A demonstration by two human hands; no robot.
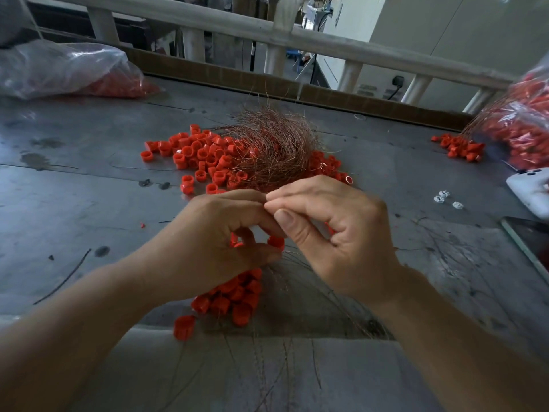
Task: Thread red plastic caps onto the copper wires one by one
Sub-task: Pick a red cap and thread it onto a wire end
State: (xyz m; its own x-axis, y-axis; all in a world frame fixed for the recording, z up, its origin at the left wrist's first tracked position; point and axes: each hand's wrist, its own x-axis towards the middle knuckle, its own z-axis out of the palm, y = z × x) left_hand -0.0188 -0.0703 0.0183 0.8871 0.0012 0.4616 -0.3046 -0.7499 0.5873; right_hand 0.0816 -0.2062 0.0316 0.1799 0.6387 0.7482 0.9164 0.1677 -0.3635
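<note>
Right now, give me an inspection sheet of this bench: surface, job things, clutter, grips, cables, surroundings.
Surface: grey metal table, stained and scratched.
Job's things: loose red caps beside a copper wire bundle; more caps, the near heap, lie under the hands with wires fanning out.
Clutter: left bag and right bag of caps; white device; small white bits.
Grips: left hand holds a cap; right hand pinches a wire, too fine to see clearly.
Cables: black cord beyond the railing.
Surroundings: wooden railing.
</note>
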